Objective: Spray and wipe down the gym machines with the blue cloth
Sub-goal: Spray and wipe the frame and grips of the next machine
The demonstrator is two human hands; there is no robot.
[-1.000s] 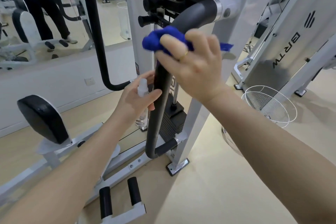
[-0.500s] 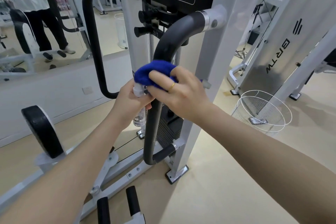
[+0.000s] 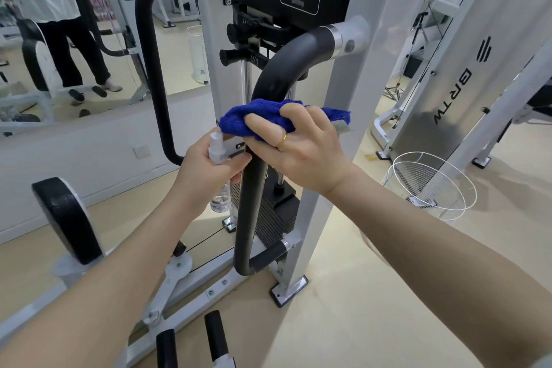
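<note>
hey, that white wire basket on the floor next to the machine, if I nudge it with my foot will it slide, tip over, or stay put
The white wire basket is thin open mesh, so it is probably light and would slide easily on the smooth floor. It already sits tilted, so a nudge could well tip or roll it. The thin wires may bend if stepped on.

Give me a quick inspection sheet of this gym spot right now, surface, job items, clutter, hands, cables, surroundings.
Surface: beige floor, nothing spilled in view.
Job's things: blue cloth pressed around the black curved handle bar; spray bottle beside the bar.
Clutter: white wire basket on the floor at right.
Hands: right hand grips the cloth on the bar; left hand holds the bottle.
Cables: thin machine cable low by the weight stack.
Surroundings: mirror at left showing a standing person; silver machine panel at right.
</note>
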